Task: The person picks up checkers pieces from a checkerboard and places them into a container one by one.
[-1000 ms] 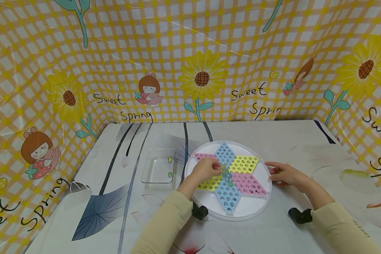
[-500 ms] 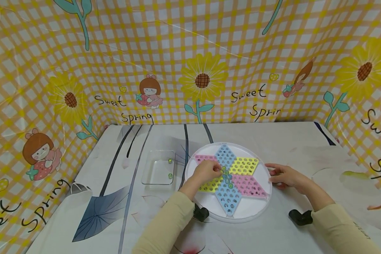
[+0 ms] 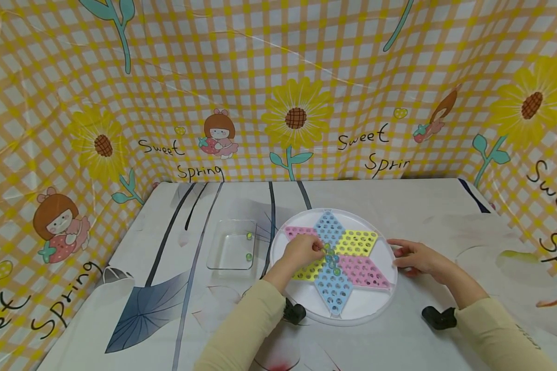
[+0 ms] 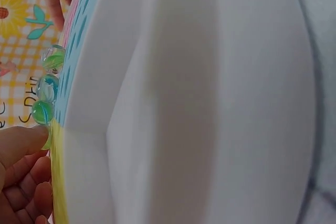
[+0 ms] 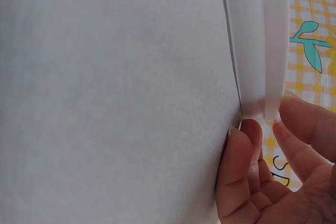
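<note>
A round white Chinese checkers board (image 3: 371, 299), its star in blue, yellow and pink, lies on the table. Several glass marbles (image 3: 336, 271) sit in a line of holes near its middle. At the left end of that line my left hand (image 3: 300, 251) pinches a green marble (image 4: 47, 141) between thumb and fingers, down at the board's surface; the fingers partly hide it. My right hand (image 3: 418, 256) holds the board's right rim (image 5: 274, 77), thumb on the rim and other fingers low against its outer edge.
Left of the board stands a clear plastic box (image 3: 229, 267) with two green marbles (image 3: 249, 256) inside. Black wrist pieces (image 3: 438, 317) are worn at both sleeves. A checkered sunflower cloth (image 3: 241, 67) hangs behind and at the sides of the table.
The camera view shifts slightly. Both hands stay practically in place, the left at the marble and the right at the board's rim.
</note>
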